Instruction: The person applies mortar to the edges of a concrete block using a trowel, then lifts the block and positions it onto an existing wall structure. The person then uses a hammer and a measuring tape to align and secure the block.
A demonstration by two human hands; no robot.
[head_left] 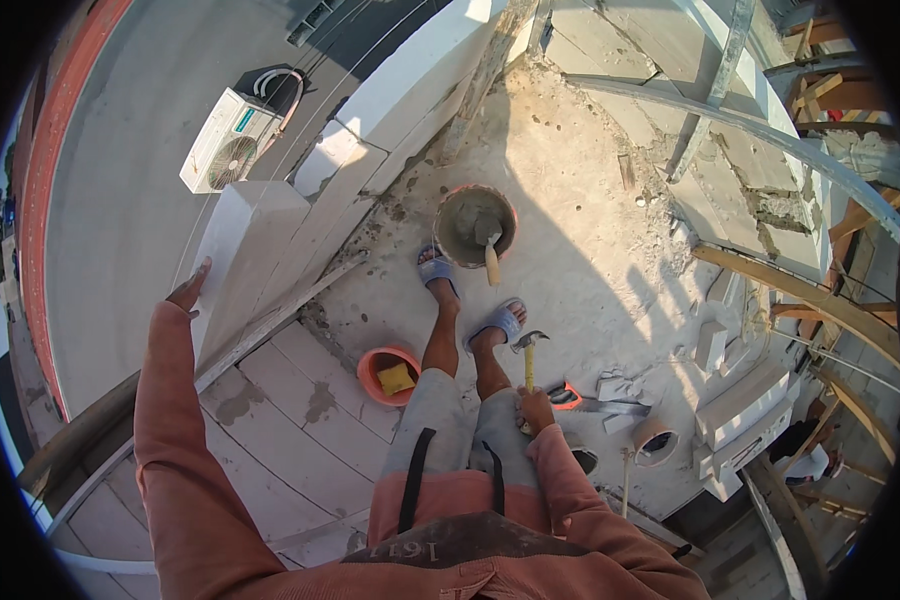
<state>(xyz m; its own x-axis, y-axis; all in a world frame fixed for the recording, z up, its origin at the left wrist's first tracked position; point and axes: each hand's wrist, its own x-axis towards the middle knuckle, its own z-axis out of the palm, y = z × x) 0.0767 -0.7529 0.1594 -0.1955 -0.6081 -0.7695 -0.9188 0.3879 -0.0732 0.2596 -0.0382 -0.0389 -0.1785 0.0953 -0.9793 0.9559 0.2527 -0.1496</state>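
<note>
My left hand rests with its fingers stretched out against the outer face of a white block on top of the low wall at the left. It holds nothing. In my right hand is a claw hammer, gripped by its yellow handle with the metal head up, beside my right leg. Ahead of my feet stands a round bucket of grey mortar, with a wooden-handled trowel in it. An orange bucket with a yellow sponge is beside my left leg.
A handsaw with an orange handle lies right of my right hand, near block scraps and another bucket. White blocks are stacked at the right, by timber props. Beyond the left wall, an air-conditioner unit sits lower down.
</note>
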